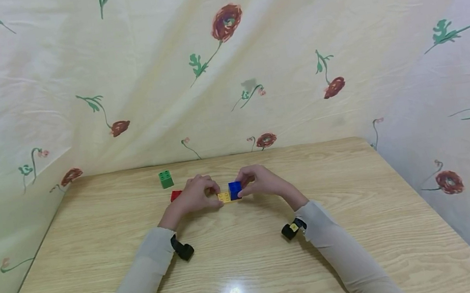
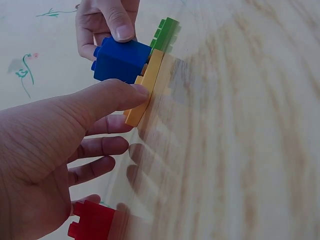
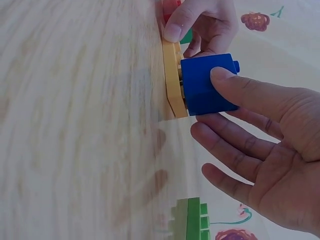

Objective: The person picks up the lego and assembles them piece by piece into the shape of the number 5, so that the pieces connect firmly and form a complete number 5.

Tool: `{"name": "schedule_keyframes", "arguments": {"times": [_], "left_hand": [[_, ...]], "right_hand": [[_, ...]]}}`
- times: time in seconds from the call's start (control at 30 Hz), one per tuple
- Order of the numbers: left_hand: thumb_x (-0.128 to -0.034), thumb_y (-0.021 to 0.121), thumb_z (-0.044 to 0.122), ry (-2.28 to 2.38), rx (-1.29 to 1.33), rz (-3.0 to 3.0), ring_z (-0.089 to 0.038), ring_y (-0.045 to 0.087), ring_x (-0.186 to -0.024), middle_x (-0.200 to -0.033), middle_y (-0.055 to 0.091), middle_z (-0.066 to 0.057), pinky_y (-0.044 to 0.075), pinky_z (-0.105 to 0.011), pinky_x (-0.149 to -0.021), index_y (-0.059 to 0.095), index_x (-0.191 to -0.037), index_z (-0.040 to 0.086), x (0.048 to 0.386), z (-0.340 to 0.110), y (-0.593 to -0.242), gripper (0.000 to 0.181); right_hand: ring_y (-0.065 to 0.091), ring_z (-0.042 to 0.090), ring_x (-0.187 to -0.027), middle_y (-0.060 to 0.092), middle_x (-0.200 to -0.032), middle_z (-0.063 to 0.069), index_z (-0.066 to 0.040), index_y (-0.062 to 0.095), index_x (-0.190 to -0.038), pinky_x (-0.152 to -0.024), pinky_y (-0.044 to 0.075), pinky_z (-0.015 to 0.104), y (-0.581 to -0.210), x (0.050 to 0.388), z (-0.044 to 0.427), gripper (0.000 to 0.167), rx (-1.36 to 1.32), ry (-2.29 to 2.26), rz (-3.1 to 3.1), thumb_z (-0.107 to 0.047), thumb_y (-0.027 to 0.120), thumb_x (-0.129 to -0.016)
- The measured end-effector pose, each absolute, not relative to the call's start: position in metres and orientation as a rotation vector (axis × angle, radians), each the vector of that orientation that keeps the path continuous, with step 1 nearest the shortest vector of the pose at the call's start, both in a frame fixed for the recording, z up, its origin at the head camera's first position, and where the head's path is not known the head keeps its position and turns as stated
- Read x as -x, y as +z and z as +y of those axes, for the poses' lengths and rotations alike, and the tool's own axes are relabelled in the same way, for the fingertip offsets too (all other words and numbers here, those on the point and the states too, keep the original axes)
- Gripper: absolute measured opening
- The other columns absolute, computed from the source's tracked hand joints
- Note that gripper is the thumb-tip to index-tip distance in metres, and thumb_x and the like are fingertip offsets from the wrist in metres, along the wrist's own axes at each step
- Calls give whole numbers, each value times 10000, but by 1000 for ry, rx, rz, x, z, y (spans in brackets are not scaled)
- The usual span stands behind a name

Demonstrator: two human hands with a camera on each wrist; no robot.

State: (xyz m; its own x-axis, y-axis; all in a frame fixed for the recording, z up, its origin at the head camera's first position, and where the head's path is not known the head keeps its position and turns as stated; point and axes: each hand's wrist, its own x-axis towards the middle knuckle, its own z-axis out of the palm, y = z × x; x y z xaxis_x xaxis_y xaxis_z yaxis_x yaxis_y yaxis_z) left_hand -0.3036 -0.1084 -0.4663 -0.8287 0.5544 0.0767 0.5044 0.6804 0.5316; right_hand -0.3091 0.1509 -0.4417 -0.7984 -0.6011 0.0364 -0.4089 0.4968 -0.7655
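In the head view a flat yellow brick (image 1: 224,197) lies on the table between both hands. My left hand (image 1: 196,194) pinches its left end between thumb and fingers. My right hand (image 1: 261,181) grips a blue block (image 1: 234,190) over the right part of the yellow brick. Seen from the right wrist, the blue block (image 3: 207,85) meets the yellow brick (image 3: 174,80) with a few studs showing at the seam; whether it is fully seated I cannot tell. A red block (image 1: 175,195) sits beside my left hand, partly covered by it.
A green block (image 1: 165,179) stands farther back on the left of the wooden table (image 1: 230,246). The right wrist view also has a flat light-green brick (image 3: 192,220) near my right hand. Flowered cloth (image 1: 163,76) hangs behind the table.
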Motion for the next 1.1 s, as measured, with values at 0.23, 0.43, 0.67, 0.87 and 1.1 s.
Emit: {"name": "schedule_keyframes", "arguments": {"times": [0.23,0.43,0.67,0.87,1.1], "left_hand": [[-817,857,374,837,-877,2795,-190,481,-976,-956,637,36,341,-416,-910,746,-966,199,304,-108,-466,255],[-818,857,377,832,-873,2795,-190,481,-978,-963,642,36,343,-414,-914,747,-971,198,306,-108,-466,260],[-817,856,374,836,-884,2796,-190,481,-974,-954,641,36,343,-415,-905,748,-972,195,306,-109,-467,261],[-818,856,373,837,-882,2789,-193,479,-975,-963,644,36,344,-412,-902,749,-974,194,305,-109,-465,261],[-820,855,377,841,-878,2785,-195,482,-973,-970,644,34,343,-410,-908,747,-978,195,305,-109,-465,264]], "right_hand": [[697,193,-932,751,-1024,102,-49,710,-1051,-929,558,407,-440,308,149,226,851,-1170,2525,-107,819,-862],[693,201,-930,753,-1012,110,-45,709,-1044,-923,554,410,-440,308,147,226,850,-1171,2533,-112,821,-860],[686,184,-920,751,-1005,102,-51,709,-1039,-915,554,398,-440,308,146,224,844,-1165,2540,-112,825,-857],[681,188,-926,750,-1004,101,-53,711,-1040,-915,553,402,-441,307,145,230,822,-1166,2546,-115,830,-852],[680,198,-931,748,-1003,104,-50,718,-1041,-909,552,406,-440,306,145,229,808,-1168,2552,-117,829,-853]]}}
